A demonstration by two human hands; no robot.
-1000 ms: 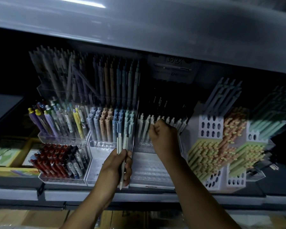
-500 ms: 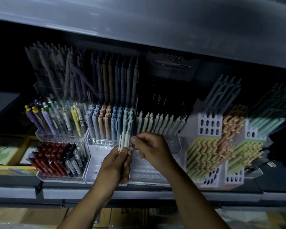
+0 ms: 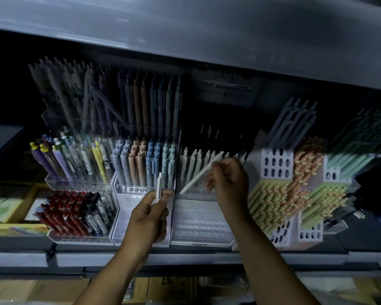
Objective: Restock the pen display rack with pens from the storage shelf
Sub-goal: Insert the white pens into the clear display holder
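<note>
Pen [image 3: 199,174] now pinched by right hand [image 3: 228,182].

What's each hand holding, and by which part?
Left hand grips an upright white pen by its lower barrel. Right hand pinches a tilted white pen near its upper end.

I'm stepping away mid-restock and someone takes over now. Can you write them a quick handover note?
Left hand grips a spare pen, upright.
Right hand pinches a white pen, tilted, tip low over the clear rack.
Done: a back row of white pens stands in that rack.
Left: its front holes are empty; seat the tilted pen, then the spare, probably more after.
</note>
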